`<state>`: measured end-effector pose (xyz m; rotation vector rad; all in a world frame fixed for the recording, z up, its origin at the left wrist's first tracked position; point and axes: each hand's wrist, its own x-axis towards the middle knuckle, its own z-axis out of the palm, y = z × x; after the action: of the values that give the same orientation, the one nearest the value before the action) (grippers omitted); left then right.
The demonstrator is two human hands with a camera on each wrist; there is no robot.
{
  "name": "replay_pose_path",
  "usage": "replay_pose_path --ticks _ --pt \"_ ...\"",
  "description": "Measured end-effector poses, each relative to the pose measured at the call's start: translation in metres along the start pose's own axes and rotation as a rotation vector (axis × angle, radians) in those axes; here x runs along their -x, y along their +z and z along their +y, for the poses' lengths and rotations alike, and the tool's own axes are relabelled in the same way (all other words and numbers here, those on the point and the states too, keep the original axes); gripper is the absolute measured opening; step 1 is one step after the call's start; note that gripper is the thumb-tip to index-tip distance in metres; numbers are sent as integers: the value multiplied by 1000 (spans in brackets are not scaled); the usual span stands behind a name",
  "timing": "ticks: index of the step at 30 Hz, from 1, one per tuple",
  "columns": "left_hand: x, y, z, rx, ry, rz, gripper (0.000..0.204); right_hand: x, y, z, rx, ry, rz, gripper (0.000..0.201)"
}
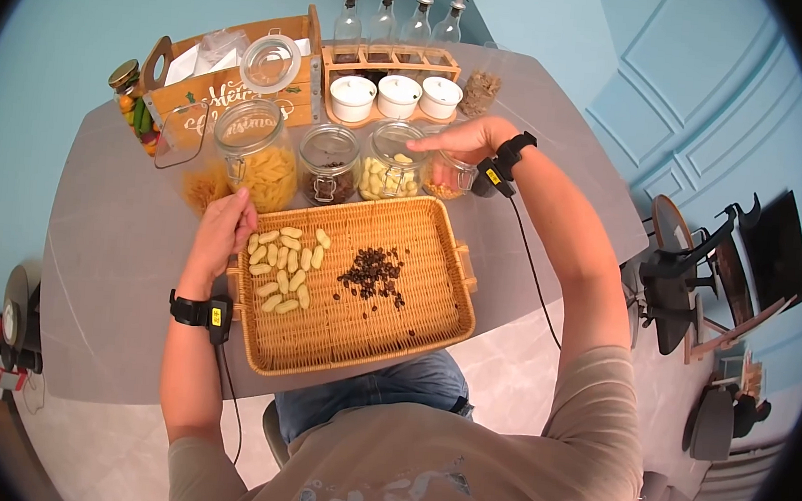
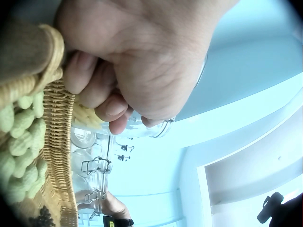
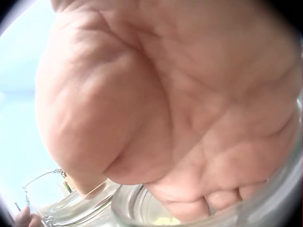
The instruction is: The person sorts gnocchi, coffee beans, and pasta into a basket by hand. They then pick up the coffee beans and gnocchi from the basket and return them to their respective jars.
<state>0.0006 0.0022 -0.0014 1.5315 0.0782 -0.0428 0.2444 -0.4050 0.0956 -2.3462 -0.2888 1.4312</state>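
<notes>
My right hand (image 1: 471,143) reaches into the rightmost glass jar (image 1: 461,182), which has small yellow-orange pieces at its bottom. Its thumb stretches out over the neighbouring jar of peanuts (image 1: 390,176); in the right wrist view the fingers (image 3: 189,209) dip past a glass rim. Beside the left rim of the wicker tray (image 1: 347,340), my left hand (image 1: 222,232) rests with loosely curled fingers and nothing visible in them. Peanuts (image 1: 282,265) lie on the tray's left half, and a heap of dark brown beans (image 1: 376,272) in its middle.
Behind the tray stand a pasta jar (image 1: 266,169) with its lid raised and a jar of dark pieces (image 1: 329,165). Further back are a wooden crate (image 1: 229,105), a rack with white pots (image 1: 399,95) and glass bottles (image 1: 385,28). A bag of brown pieces (image 1: 481,92) stands right.
</notes>
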Motion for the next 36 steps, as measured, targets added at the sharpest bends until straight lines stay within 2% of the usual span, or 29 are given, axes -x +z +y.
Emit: replay_pose_path --ticks 3,6,8,10,11,17,20,23,29,36 --pt "0 0 -2 4 10 7 54 8 9 -5 35 -100 112 106" --pt "1 2 0 -2 7 7 55 -3 5 3 2 -94 66 116" --pt "-1 -1 -1 -21 12 -4 56 9 8 -4 -49 -36 7 116" --pt "0 0 0 -34 15 3 56 10 10 -6 -34 2 -1 101" --pt "1 0 0 -39 17 9 56 9 10 -7 -24 21 -5 106" --pt "0 1 0 -13 11 -1 55 6 14 -3 44 -87 61 107" --pt "1 1 1 -18 11 1 55 -5 15 7 50 -134 163 107" --pt "1 1 1 -14 5 0 55 -7 9 9 114 -113 198 105" --pt "2 1 2 -21 7 -4 55 14 11 1 33 -118 166 99" --pt "0 0 -1 -17 18 -8 55 3 5 8 6 -129 166 90"
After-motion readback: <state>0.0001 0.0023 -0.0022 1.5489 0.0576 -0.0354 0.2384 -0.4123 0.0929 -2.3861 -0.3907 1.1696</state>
